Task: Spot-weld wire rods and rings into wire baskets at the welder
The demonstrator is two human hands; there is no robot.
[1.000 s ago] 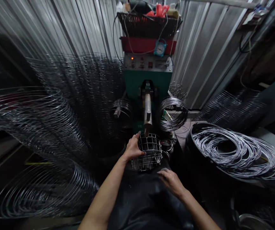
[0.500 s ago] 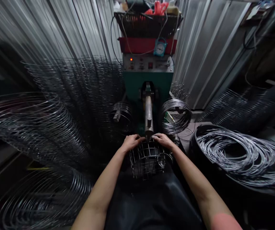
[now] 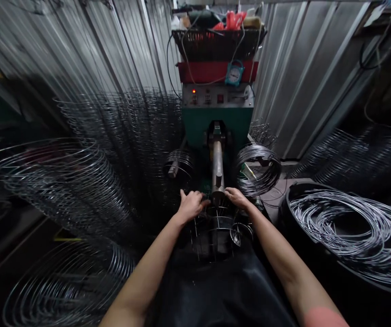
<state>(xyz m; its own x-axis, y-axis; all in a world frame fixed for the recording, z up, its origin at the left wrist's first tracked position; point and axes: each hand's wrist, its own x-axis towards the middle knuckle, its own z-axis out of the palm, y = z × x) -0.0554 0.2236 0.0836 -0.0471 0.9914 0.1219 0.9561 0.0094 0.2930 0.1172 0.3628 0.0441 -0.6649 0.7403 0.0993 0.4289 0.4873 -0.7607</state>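
The left hand (image 3: 191, 205) is just left of the center of the frame, fingers bent and one digit sticking up, its fingertips by the top edge of a wire basket (image 3: 217, 219). The right hand (image 3: 236, 198) is just right of center, fingers bent together beside the lower end of a metal bar (image 3: 217, 159). The fingertips are too dark and small to tell whether either hand is grasping the wire.

The basket sits in the middle of the frame, below the bar's tip and between the forearms, above a shiny black apron (image 3: 229, 290). A pink sleeve (image 3: 324, 318) shows at the lower right.

The bar juts from a green machine (image 3: 195, 120) at upper center, with a small lit lamp (image 3: 194, 91) on its panel. A coil of wire (image 3: 274, 170) is right of the bar. Above the panel are a blue clock (image 3: 234, 74), a red box (image 3: 198, 71) and a dark tray (image 3: 212, 47). Stacked wire rings (image 3: 93, 170) fill the left side; a black tub (image 3: 285, 211) at right holds loose wire loops (image 3: 379, 227).
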